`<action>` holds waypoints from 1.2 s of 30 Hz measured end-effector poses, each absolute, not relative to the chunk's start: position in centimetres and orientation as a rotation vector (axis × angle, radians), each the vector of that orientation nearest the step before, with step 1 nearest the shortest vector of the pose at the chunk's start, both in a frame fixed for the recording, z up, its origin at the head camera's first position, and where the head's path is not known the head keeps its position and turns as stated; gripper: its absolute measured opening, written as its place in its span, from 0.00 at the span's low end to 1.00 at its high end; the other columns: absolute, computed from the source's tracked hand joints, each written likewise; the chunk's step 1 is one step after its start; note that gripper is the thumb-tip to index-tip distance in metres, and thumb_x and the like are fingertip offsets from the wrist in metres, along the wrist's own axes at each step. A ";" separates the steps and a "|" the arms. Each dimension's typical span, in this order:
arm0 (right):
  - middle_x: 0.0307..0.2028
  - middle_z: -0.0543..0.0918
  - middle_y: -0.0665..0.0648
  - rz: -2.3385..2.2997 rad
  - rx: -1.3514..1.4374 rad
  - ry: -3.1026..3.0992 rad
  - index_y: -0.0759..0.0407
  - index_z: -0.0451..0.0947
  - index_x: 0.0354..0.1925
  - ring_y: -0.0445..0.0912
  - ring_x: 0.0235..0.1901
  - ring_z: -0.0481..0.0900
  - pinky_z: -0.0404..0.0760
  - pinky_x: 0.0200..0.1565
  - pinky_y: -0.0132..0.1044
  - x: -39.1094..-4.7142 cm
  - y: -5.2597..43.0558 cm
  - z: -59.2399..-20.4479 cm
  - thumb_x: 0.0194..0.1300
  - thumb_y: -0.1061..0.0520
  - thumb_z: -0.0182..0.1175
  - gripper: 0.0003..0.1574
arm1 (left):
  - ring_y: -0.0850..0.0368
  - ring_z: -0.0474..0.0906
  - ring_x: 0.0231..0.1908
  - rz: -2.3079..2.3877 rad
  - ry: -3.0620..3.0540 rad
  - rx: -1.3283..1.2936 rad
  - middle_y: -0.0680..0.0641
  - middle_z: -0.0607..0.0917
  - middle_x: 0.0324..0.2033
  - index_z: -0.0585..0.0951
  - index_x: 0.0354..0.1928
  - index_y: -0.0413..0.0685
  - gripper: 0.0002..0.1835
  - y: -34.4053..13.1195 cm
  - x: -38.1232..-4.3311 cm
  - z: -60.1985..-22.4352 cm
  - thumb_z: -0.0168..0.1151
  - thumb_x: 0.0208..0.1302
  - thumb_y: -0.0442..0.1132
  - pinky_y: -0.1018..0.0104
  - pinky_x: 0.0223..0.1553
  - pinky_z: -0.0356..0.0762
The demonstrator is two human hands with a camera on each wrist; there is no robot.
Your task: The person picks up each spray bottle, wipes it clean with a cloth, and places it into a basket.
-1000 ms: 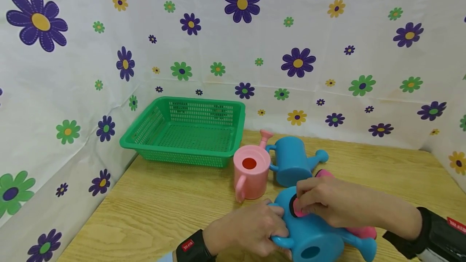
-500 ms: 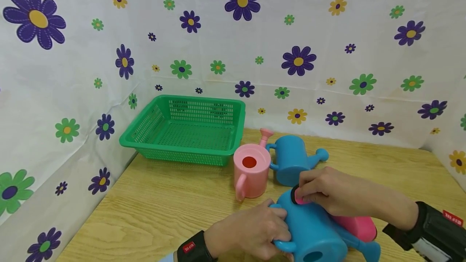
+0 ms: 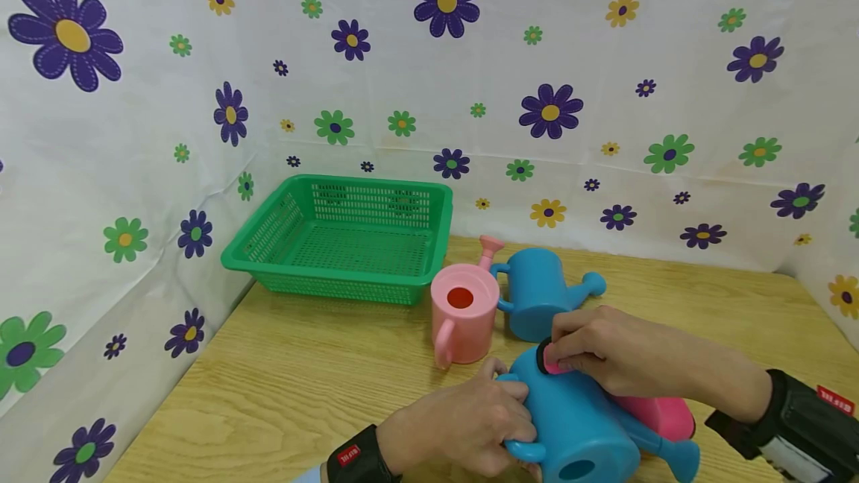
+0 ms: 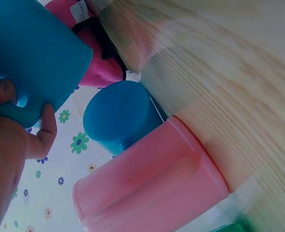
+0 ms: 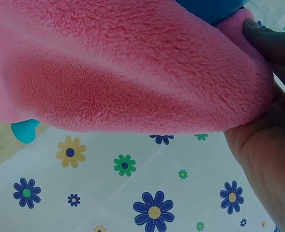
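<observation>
My left hand (image 3: 479,420) grips the handle of a blue watering can (image 3: 570,416), tipped so its top opening faces me and its spout points to the lower right. Between thumb and fingers, my right hand (image 3: 597,345) pinches a pink fleecy cloth (image 5: 132,72) with black edging. It presses the cloth against the can near its far end. The rest of the cloth hangs behind the can, beside the spout. In the left wrist view, the can's blue body (image 4: 40,53) overlaps the cloth (image 4: 96,58), which bears a white tag.
A pink watering can (image 3: 466,334) stands upright just beyond my left hand. Beside it is a second blue watering can (image 3: 537,289), its spout to the right. A green perforated basket (image 3: 322,278) sits at the table's back left. A flowered sheet (image 3: 604,65) surrounds the wooden table (image 3: 302,379).
My right hand and the cloth have slid away from me along the can to its far end. The can has turned slightly. The left hand keeps its grip.
</observation>
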State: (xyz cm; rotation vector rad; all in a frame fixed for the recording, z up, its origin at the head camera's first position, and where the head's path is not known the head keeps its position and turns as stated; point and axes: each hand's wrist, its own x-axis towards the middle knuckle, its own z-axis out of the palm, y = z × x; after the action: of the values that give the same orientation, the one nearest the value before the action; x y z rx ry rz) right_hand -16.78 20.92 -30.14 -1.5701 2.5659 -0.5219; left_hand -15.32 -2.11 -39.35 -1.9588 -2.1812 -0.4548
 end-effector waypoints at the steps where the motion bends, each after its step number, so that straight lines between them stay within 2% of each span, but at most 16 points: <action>1: 0.36 0.82 0.48 -0.517 -1.564 2.570 0.54 0.85 0.45 0.38 0.36 0.79 0.87 0.42 0.44 -16.8 20.9 -30.1 0.61 0.63 0.64 0.13 | 0.64 0.63 0.27 -0.455 -2.183 -1.958 0.58 0.69 0.12 0.71 0.13 0.54 0.20 -2.1 -15.3 -39.4 0.64 0.61 0.45 0.64 0.41 0.61; 6: 0.36 0.82 0.49 -0.470 -1.546 2.622 0.56 0.85 0.44 0.39 0.37 0.79 0.87 0.41 0.44 -16.8 20.8 -30.1 0.60 0.63 0.65 0.12 | 0.64 0.63 0.28 -0.457 -2.207 -1.964 0.58 0.70 0.12 0.71 0.14 0.54 0.19 -2.0 -15.4 -39.3 0.64 0.61 0.44 0.62 0.43 0.61; 12: 0.34 0.81 0.50 -0.453 -1.595 2.666 0.58 0.85 0.43 0.39 0.34 0.79 0.88 0.39 0.41 -17.1 20.6 -30.5 0.60 0.64 0.66 0.11 | 0.65 0.63 0.28 -0.417 -2.176 -1.962 0.59 0.71 0.12 0.72 0.13 0.55 0.20 -2.0 -15.3 -39.2 0.64 0.62 0.48 0.62 0.43 0.61; 15: 0.34 0.81 0.50 -0.457 -1.602 2.661 0.58 0.85 0.43 0.40 0.34 0.79 0.88 0.40 0.42 -17.1 20.5 -30.7 0.60 0.64 0.65 0.11 | 0.65 0.64 0.28 -0.416 -2.178 -1.974 0.59 0.72 0.13 0.74 0.14 0.56 0.18 -2.0 -15.3 -39.2 0.64 0.61 0.45 0.63 0.43 0.61; 19: 0.35 0.81 0.49 -0.449 -1.561 2.652 0.57 0.85 0.44 0.39 0.35 0.79 0.87 0.41 0.43 -16.9 20.3 -30.7 0.61 0.63 0.65 0.12 | 0.65 0.65 0.29 -0.423 -2.198 -1.984 0.59 0.73 0.14 0.76 0.15 0.56 0.15 -2.0 -15.3 -39.4 0.64 0.59 0.41 0.62 0.45 0.61; 25: 0.35 0.80 0.47 -0.420 -1.571 2.607 0.54 0.85 0.45 0.38 0.36 0.77 0.87 0.40 0.40 -16.1 20.2 -30.4 0.62 0.61 0.65 0.12 | 0.64 0.64 0.28 -0.459 -2.225 -1.956 0.57 0.71 0.12 0.73 0.14 0.54 0.20 -2.2 -15.5 -39.7 0.65 0.61 0.47 0.62 0.43 0.60; 32: 0.37 0.80 0.45 -0.433 -1.611 2.526 0.52 0.85 0.43 0.37 0.38 0.76 0.87 0.40 0.38 -14.7 20.1 -29.6 0.61 0.61 0.65 0.11 | 0.65 0.64 0.28 -0.501 -2.244 -1.920 0.58 0.71 0.12 0.72 0.14 0.54 0.20 -2.5 -15.9 -39.9 0.67 0.60 0.48 0.60 0.44 0.59; 36: 0.37 0.79 0.45 -0.448 -1.579 2.501 0.51 0.85 0.42 0.37 0.39 0.74 0.86 0.40 0.38 -14.4 20.0 -29.2 0.62 0.62 0.65 0.11 | 0.65 0.64 0.27 -0.519 -2.227 -1.893 0.58 0.73 0.12 0.73 0.14 0.54 0.19 -2.6 -16.3 -39.7 0.67 0.59 0.48 0.62 0.41 0.59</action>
State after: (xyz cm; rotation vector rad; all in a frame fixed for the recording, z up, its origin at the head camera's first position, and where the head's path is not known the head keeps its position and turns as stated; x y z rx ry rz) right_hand -14.35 19.99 -29.23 -1.5786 2.5013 -0.4482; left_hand -16.30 -2.64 -39.74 -1.8933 -2.2272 -0.5186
